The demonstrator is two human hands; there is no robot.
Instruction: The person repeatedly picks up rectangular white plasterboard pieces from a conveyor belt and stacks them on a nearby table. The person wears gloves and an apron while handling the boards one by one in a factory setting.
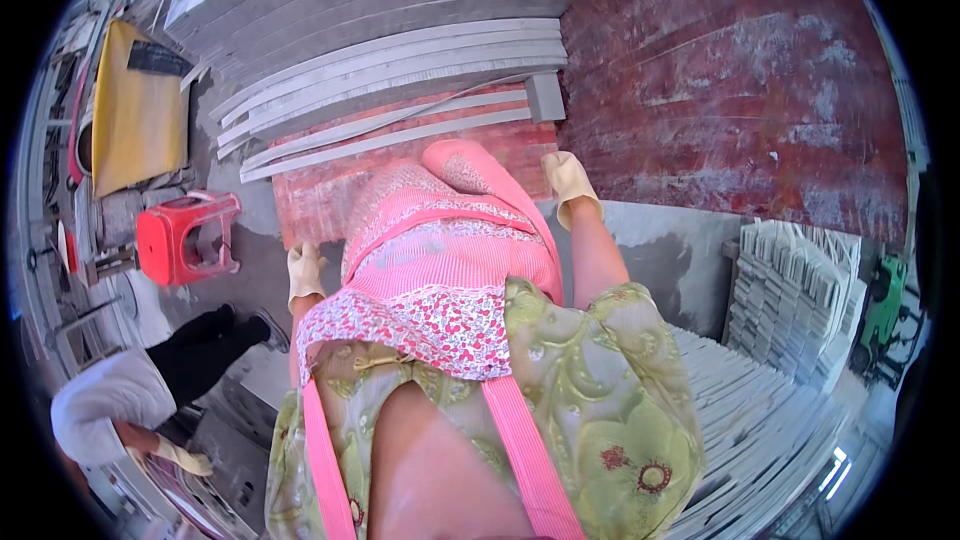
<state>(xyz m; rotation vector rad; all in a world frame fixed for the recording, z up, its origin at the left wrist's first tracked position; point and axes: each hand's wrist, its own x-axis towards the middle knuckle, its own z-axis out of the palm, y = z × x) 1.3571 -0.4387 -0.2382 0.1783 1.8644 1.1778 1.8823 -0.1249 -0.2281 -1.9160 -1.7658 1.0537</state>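
My left hand point(305, 272), in a cream glove, hangs low beside my pink apron point(430, 255). Its fingers are loosely apart and hold nothing. On the other side, my right hand point(571, 187) wears a similar glove and is near the edge of a large, worn dark-red board point(730, 90). Its fingers look loosely extended, with nothing in them; whether they touch the board I cannot tell. Ahead of me, long thin pale strips point(400, 140) lie across a lighter red board point(315, 202). A small grey block point(545, 97) sits at their right end.
Tall stacks of long grey slabs point(400, 10) stand ahead. A red plastic stool point(170, 245) and a yellow sheet point(140, 120) are at left. A co-worker point(110, 405) bends over at lower left. Stacked pale strips point(795, 305) and a green machine point(882, 305) stand at right.
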